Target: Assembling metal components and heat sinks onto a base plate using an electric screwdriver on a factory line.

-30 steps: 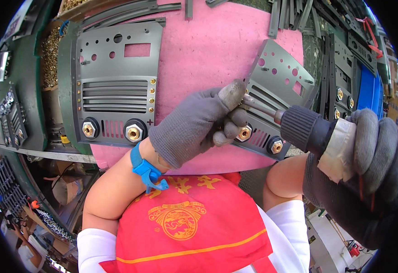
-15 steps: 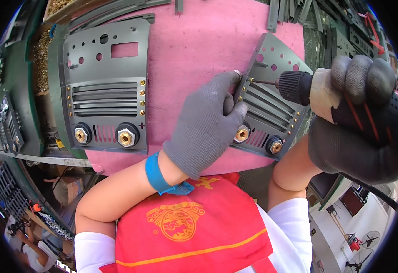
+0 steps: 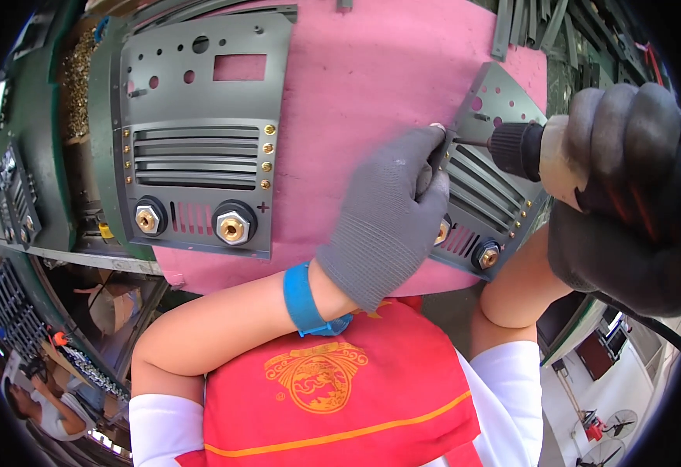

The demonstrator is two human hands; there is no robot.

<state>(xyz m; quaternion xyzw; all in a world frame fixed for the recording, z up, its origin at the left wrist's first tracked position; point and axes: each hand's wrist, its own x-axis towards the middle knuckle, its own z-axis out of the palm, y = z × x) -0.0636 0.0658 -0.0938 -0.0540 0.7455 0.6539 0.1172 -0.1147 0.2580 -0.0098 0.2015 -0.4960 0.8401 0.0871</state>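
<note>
My right hand (image 3: pixel 642 132), in a dark glove, is wrapped around an electric screwdriver (image 3: pixel 516 152) with a ribbed black collar. Its thin bit points left and meets the left edge of a tilted grey metal panel (image 3: pixel 494 82), by the row of brass screws. My left hand (image 3: pixel 391 214), in a grey glove, holds that same edge between thumb and fingers, covering part of it. This panel has vent slats and two brass sockets with hex nuts. A similar grey panel (image 3: pixel 200 105) lies to the left, brass screws down both sides, touched by neither hand.
Both panels lie on a pink mat (image 3: pixel 340 86). Grey metal strips (image 3: pixel 511 27) are heaped at the far right. At the far left is a bin of small brass parts (image 3: pixel 80 89). Another person (image 3: pixel 56 401) is at the lower left.
The view has shifted, so panels and hands appear farther right. My left hand still grips the tilted panel's edge, and the screwdriver bit remains at the screw row.
</note>
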